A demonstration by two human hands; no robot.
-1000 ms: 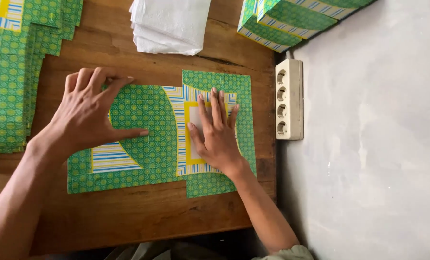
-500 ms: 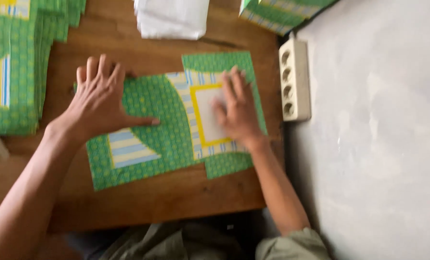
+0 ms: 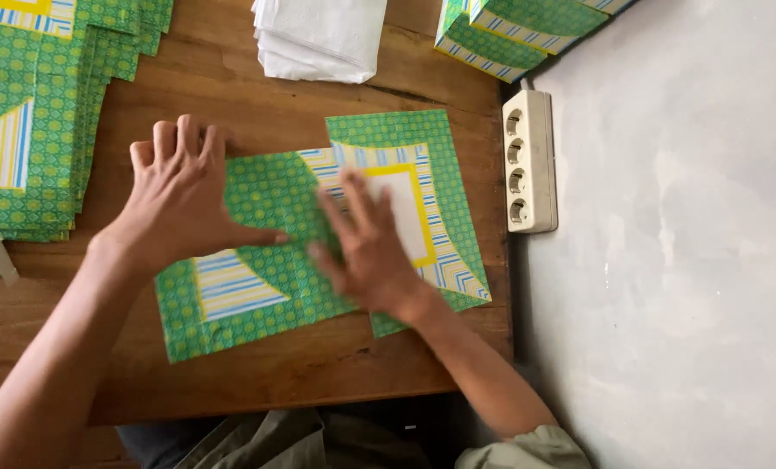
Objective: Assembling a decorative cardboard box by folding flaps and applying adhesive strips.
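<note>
Pressing green patterned sheet (image 3: 266, 252) flat, long axis left-right, left hand (image 3: 179, 200), right hand (image 3: 366, 247), fingers spread.

Matt printed paper sheet (image 3: 266, 260) on a grainy wooden desk (image 3: 257, 113); at three o'clock, a smooth plastic power strip (image 3: 528, 161).

Wooden table (image 3: 257, 373), plank top, sits right against a grey wall. A flat green patterned sheet (image 3: 318, 234) lies mid-table. Left of the sheet there's a stack of matching sheets (image 3: 32, 130), above it folded white cloths (image 3: 323, 39), and right of it a white power strip (image 3: 528, 161).
</note>
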